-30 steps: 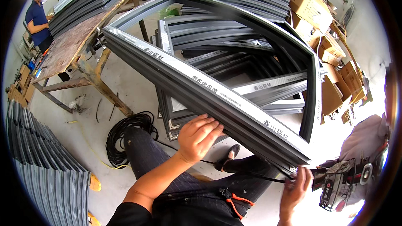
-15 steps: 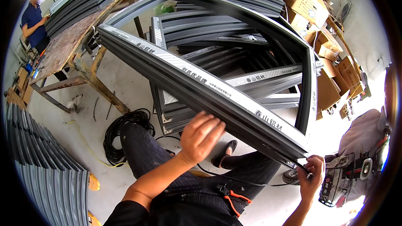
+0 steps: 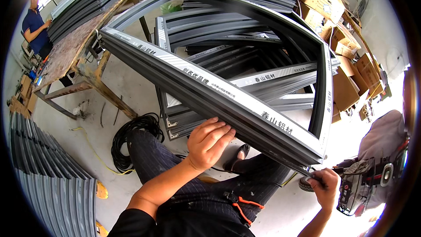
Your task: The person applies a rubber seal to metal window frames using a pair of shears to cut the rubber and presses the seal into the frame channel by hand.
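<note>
The left grip (image 3: pixel 211 144) lays its fingers, held together, along the near side of a dark-grey metal frame (image 3: pixel 237 99); whether it clasps the underside, I cannot tell. From that grip the frame stretches between 10 and 4 o'clock, its opening toward 1 o'clock. The right grip (image 3: pixel 324 186) pinches a thin dark strip (image 3: pixel 303 171), with the frame's near corner at its 12 o'clock. Stacked frames (image 3: pixel 285 72) lie beneath, toward the left grip's 2 o'clock.
</note>
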`<action>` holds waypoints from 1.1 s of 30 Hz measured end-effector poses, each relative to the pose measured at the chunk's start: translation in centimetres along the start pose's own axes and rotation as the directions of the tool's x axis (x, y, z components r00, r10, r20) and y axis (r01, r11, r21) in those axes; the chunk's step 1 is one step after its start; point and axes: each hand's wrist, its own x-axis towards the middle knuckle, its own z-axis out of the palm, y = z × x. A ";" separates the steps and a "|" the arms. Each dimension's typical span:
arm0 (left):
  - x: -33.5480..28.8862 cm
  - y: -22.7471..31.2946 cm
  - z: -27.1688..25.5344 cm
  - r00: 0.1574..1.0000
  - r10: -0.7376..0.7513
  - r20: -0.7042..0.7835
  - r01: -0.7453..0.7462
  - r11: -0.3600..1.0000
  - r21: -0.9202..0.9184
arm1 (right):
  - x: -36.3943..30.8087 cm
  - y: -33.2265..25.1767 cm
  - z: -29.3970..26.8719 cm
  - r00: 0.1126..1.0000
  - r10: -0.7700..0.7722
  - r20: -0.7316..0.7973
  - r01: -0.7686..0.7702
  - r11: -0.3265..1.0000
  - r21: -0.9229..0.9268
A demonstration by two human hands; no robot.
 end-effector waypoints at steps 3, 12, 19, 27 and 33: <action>1.0 2.4 -0.3 0.990 -0.126 0.068 0.123 0.991 0.047 | -1.5 1.0 1.0 0.969 0.192 -0.158 -0.159 0.967 0.198; 0.3 4.0 2.1 0.999 0.030 -0.029 -0.034 0.988 -0.150 | -1.2 2.0 0.5 0.993 0.080 -0.087 -0.059 0.972 0.228; 0.2 4.6 2.2 0.998 -0.065 -0.023 0.061 0.989 -0.138 | -2.0 3.4 0.0 0.995 0.094 0.016 -0.086 0.807 0.584; 0.0 3.6 2.4 0.998 0.022 -0.051 -0.025 0.999 -0.043 | -1.3 3.8 0.6 0.984 0.171 -0.052 -0.125 0.866 0.484; -0.4 3.5 2.5 0.998 0.000 -0.066 -0.003 0.999 -0.053 | -1.6 4.3 1.2 0.982 0.186 -0.022 -0.144 0.826 0.544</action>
